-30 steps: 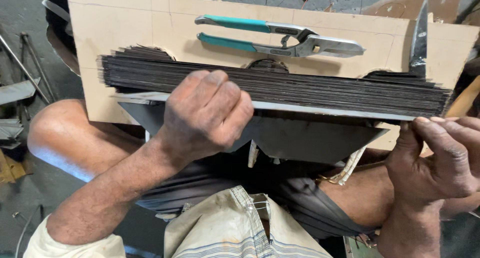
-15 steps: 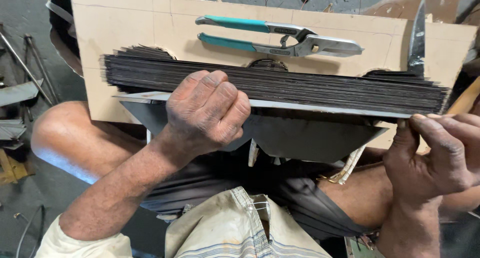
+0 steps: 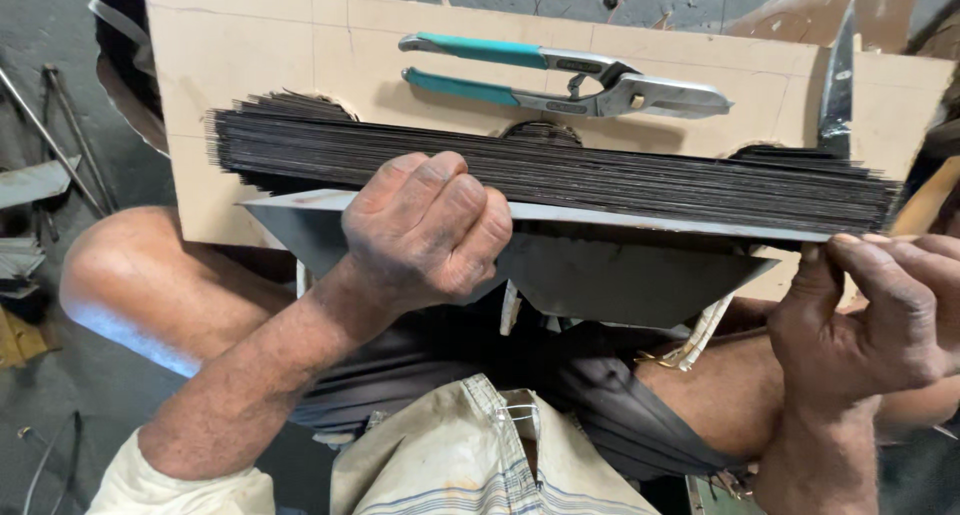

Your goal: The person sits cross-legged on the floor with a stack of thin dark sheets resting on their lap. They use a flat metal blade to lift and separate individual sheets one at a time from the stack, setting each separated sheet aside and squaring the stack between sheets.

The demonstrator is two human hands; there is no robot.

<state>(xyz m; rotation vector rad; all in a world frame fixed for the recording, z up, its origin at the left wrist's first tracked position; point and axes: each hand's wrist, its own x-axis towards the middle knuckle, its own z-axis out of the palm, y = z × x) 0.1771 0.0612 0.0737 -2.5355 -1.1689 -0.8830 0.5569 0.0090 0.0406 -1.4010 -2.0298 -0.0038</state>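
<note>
My left hand (image 3: 425,225) is closed in a fist on the near edge of a thick stack of thin dark metal sheets (image 3: 600,180) that lies across a pale wooden board (image 3: 260,65) on my lap. A grey metal sheet (image 3: 620,275) with a folded, angled underside juts out below the stack. My right hand (image 3: 870,315) pinches the right end of that sheet and the stack between thumb and fingers. Tin snips (image 3: 560,75) with teal handles rest on the board beyond the stack.
A pointed metal blade (image 3: 838,85) stands upright at the board's right end. Metal rods (image 3: 45,125) and scrap pieces (image 3: 25,265) lie on the grey floor at left. My bare knees flank the board.
Both hands stay in place on the sheets. The view has shifted slightly; my right hand has drawn a little closer to the stack's end.
</note>
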